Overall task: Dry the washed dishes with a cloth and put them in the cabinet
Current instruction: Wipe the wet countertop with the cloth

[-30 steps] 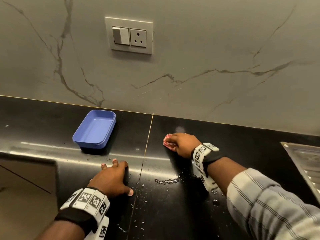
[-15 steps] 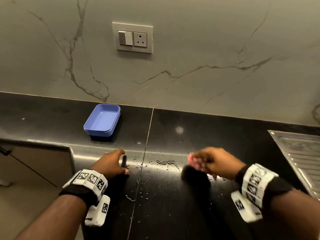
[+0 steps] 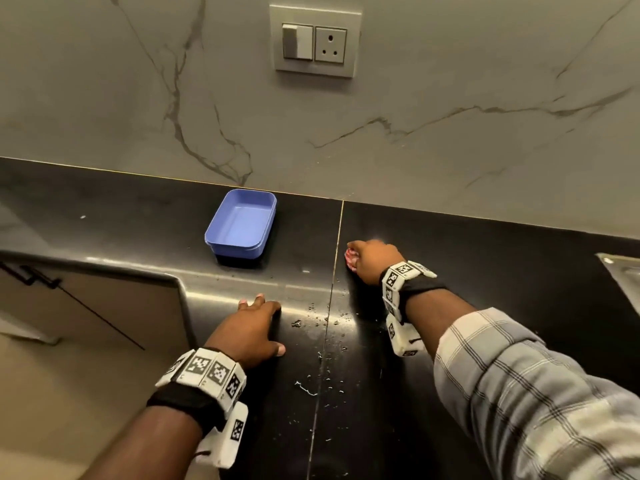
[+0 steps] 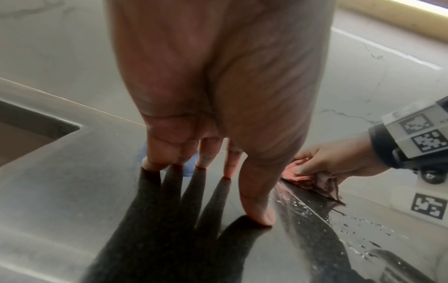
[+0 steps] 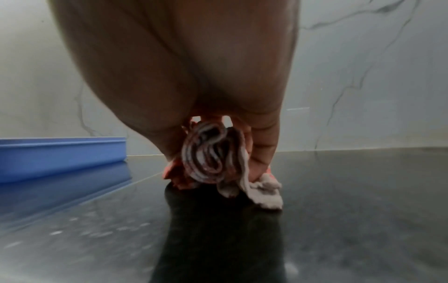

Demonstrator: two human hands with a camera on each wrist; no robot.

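Note:
A blue rectangular plastic container (image 3: 242, 223) sits open side up near the back of the black counter (image 3: 104, 216), close to the wall; its side shows at the left of the right wrist view (image 5: 60, 155). My right hand (image 3: 370, 263) grips a bunched red-and-white cloth (image 5: 213, 155) and presses it on the counter just right of the seam, to the right of the container. The cloth (image 4: 298, 174) also peeks out under that hand in the left wrist view. My left hand (image 3: 252, 327) rests flat on the counter's front part, fingers straight (image 4: 206, 159), holding nothing.
Water drops (image 3: 322, 320) lie along the counter seam between my hands. A steel sink drainboard (image 3: 623, 282) begins at the right edge. A switch and socket plate (image 3: 315, 41) sits on the marble wall. The counter cuts away at the left above a cabinet front (image 3: 86, 306).
My right hand with the cloth swept toward me, then back out to the far side beside the container. The left hand stayed on the counter.

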